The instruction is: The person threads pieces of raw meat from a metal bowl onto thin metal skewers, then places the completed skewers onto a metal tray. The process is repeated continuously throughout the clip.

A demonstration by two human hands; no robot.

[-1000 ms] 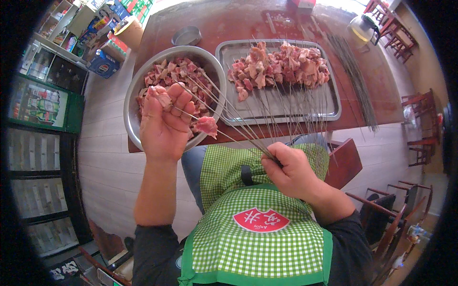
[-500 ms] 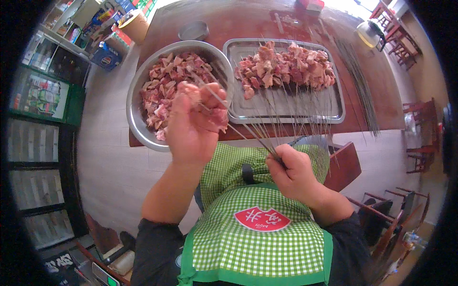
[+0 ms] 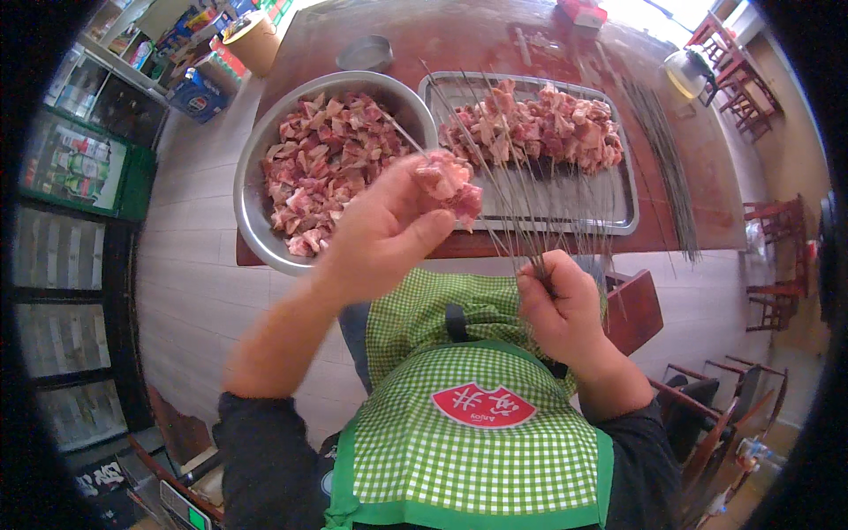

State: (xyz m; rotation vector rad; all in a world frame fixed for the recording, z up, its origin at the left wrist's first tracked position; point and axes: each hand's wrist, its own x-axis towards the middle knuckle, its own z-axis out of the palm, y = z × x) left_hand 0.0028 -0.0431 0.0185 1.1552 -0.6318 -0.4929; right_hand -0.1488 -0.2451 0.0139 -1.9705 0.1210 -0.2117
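Head view: the left grip (image 3: 380,228), nearly closed, is holding meat (image 3: 448,184); beyond it, leftward, the bowl (image 3: 248,194) is standing. The right grip (image 3: 565,307), tightly closed, is clasping skewers (image 3: 536,252); beyond it the tray (image 3: 631,181) is lying on the desk (image 3: 459,49).

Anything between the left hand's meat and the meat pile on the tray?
Yes, in view: metal skewers fan up from the right hand between the meat in the left hand and the meat pile. Depth is unclear.
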